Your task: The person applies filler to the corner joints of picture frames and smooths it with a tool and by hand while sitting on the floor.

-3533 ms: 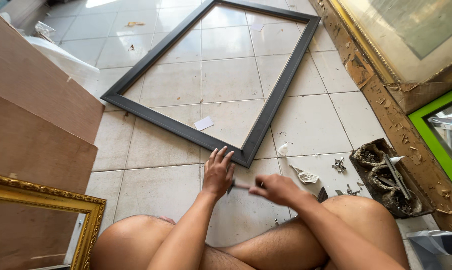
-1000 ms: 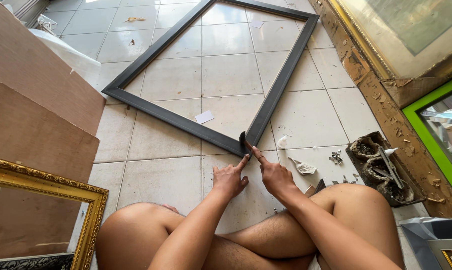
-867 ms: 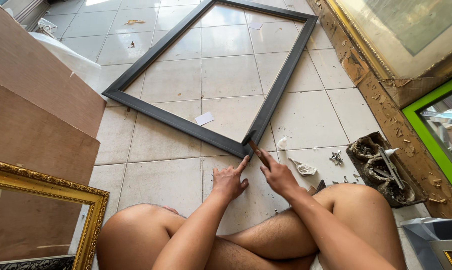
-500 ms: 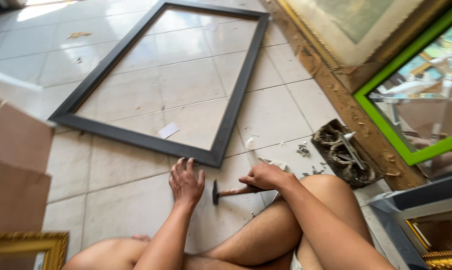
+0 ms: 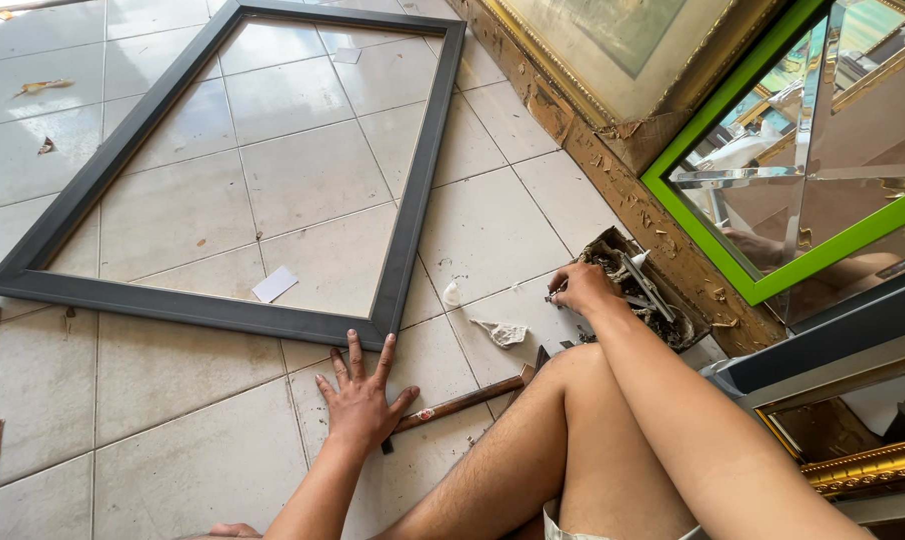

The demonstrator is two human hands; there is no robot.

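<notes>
L hand (image 5: 361, 398) lay flat on the tiled floor (image 5: 173, 400), fingers spread, fingertips just short of the near corner of the dark frame (image 5: 405, 225), which lay flat on the tiles w/ a white slip of paper (image 5: 275, 284) inside it. A hammer (image 5: 460, 404) (wooden handle) lay on the floor touching that hand's thumb side, running toward the knee. R hand (image 5: 580, 288) reached to a small box of hardware (image 5: 645, 292) by the wall, fingers curled & pinching sth small at its edge; couldn't tell what. A green-framed mirror (image 5: 773, 270) leaned beside the box.
</notes>
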